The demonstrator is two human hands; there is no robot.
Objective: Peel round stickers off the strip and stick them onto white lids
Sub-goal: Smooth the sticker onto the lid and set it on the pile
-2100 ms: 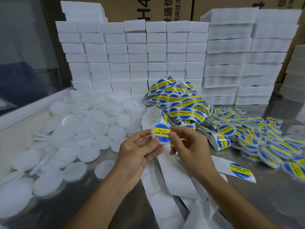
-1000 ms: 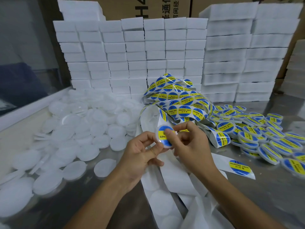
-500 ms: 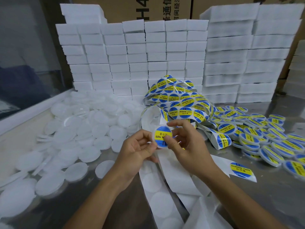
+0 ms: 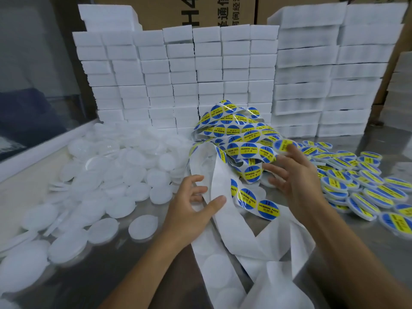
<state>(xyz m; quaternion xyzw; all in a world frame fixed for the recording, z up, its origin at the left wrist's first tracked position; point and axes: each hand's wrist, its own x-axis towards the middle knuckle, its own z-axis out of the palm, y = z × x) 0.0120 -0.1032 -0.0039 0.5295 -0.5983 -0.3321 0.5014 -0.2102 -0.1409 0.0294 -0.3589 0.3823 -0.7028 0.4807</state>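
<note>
A shiny metal table [image 4: 367,259] carries everything; none of it sits in a container. On its left lies a loose heap of plain white lids [image 4: 116,175], round, flat and translucent-white plastic. On the right lies a heap of labelled lids [image 4: 356,181], each bearing a round sticker in blue with a yellow band. Between the heaps the sticker strip [image 4: 243,134] piles up in glossy loops; its stickers read "SOLDERING PASTE" in dark letters on the yellow band, with small Chinese characters below and a "II" mark above. The spent backing paper [image 4: 231,248], matte white with faint round outlines, trails toward the near edge.

The left hand [image 4: 189,208] rests on the backing paper, its thumb laid along the strip and its fingers loosely spread, its grip relaxed and clasping nothing. The right hand [image 4: 294,175] reaches over the labelled heap with straight, spread fingers; a blurred stickered lid [image 4: 283,144] sits at its fingertips, and whether it is held cannot be told.

Behind stand stacks of white foam blocks [image 4: 178,70], rectangular and soft-edged, against cardboard cartons [image 4: 200,12] printed with large black characters.
</note>
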